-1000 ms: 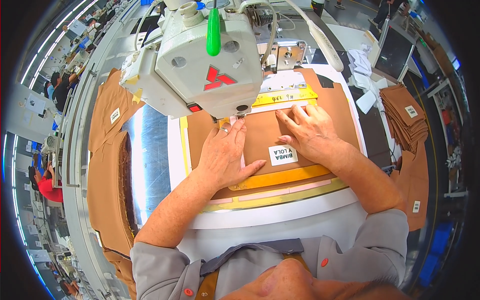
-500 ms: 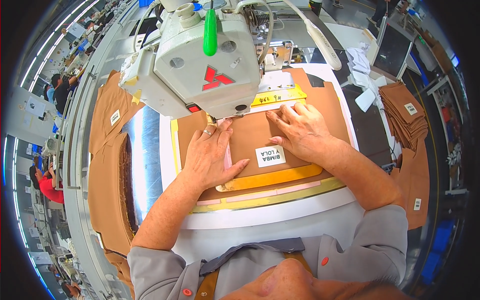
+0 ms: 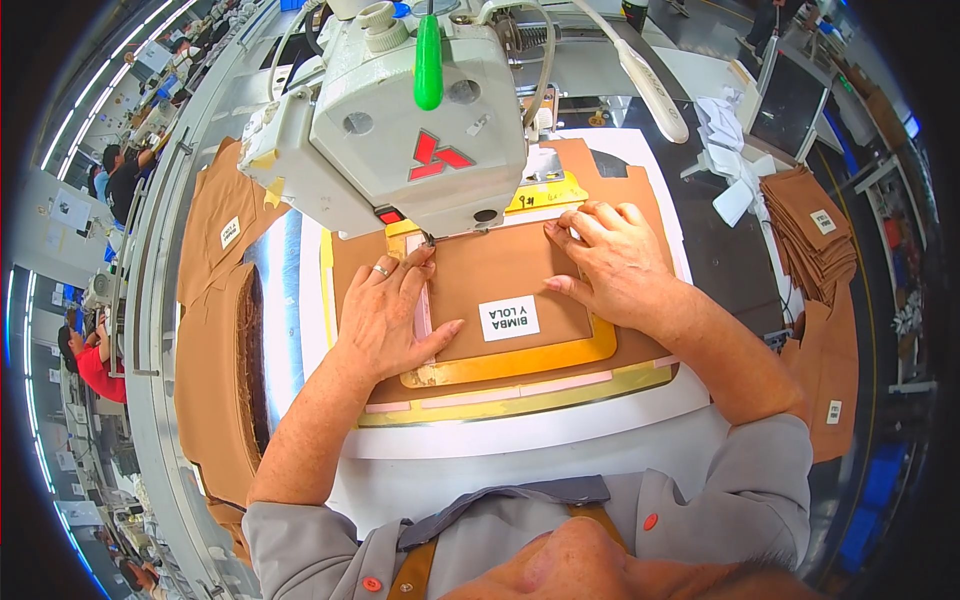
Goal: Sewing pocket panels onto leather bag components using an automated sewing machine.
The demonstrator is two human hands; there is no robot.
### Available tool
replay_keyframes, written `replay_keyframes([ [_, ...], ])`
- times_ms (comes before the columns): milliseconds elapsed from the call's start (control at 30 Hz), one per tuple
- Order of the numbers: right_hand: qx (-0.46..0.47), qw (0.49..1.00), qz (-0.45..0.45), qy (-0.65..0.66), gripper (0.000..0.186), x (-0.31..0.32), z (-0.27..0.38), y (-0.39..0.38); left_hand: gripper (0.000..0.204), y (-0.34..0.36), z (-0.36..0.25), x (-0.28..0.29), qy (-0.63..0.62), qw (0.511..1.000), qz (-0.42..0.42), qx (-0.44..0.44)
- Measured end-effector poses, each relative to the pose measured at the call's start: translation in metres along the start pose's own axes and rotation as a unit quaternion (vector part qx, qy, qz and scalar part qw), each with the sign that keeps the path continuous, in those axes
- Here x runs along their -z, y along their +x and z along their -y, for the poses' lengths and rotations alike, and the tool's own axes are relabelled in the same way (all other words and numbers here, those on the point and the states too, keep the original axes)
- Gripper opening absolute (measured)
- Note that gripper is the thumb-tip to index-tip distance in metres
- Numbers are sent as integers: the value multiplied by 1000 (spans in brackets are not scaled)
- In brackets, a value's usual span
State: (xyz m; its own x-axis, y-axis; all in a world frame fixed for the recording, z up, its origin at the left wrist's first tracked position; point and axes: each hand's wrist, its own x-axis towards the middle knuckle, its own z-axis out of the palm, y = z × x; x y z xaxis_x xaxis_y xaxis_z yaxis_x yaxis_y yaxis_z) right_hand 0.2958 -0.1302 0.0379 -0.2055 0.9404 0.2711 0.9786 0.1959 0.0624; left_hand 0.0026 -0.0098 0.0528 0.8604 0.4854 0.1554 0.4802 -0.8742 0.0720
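A brown fabric piece [image 3: 480, 262] with a white printed label [image 3: 510, 318] lies inside a yellow frame [image 3: 520, 369] under the head of a grey-white sewing machine [image 3: 420, 125]. My left hand [image 3: 383, 315] rests on the frame's left side, fingers stretched toward the needle area [image 3: 428, 240] and thumb spread over the brown piece. On the right side, my right hand [image 3: 617, 265] presses down with bent fingertips, its thumb apart and near the label. Neither hand grips anything. The machine head hides part of the frame's far edge.
Brown fabric stacks lie at the left [image 3: 215, 375] and right [image 3: 808, 240]. A green handle [image 3: 428, 70] hangs before the machine head. Beyond my right hand are a white hose-fed tool [image 3: 650, 95], crumpled white material [image 3: 718, 125] and a dark screen [image 3: 790, 110]. People work at the far left.
The frame, brown piece and label have shifted left under the machine head. My left hand has moved left with them; my right hand has moved slightly right.
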Motion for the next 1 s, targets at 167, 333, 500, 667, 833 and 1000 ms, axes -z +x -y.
replay_keyframes([
  [167, -25, 994, 92, 45, 67, 11, 21, 15, 63, -13, 17, 3, 16, 1000, -16, 2],
  [333, -5, 995, 92, 47, 69, 13, 24, 19, 63, -17, 20, 4, 41, 999, -27, 18],
  [500, 39, 999, 14, 15, 67, 1, 27, 22, 69, -18, 21, 7, 88, 996, -28, 17],
  [667, 27, 993, 98, 62, 70, 7, 34, 31, 76, -16, 16, 11, 134, 990, 15, 46],
  [833, 38, 994, 55, 81, 70, 0, 42, 34, 81, -9, 10, 16, 156, 982, 64, 81],
  [1000, 36, 991, -62, 112, 66, -6, 51, 35, 71, -8, 10, 14, 158, 985, 21, 64],
])
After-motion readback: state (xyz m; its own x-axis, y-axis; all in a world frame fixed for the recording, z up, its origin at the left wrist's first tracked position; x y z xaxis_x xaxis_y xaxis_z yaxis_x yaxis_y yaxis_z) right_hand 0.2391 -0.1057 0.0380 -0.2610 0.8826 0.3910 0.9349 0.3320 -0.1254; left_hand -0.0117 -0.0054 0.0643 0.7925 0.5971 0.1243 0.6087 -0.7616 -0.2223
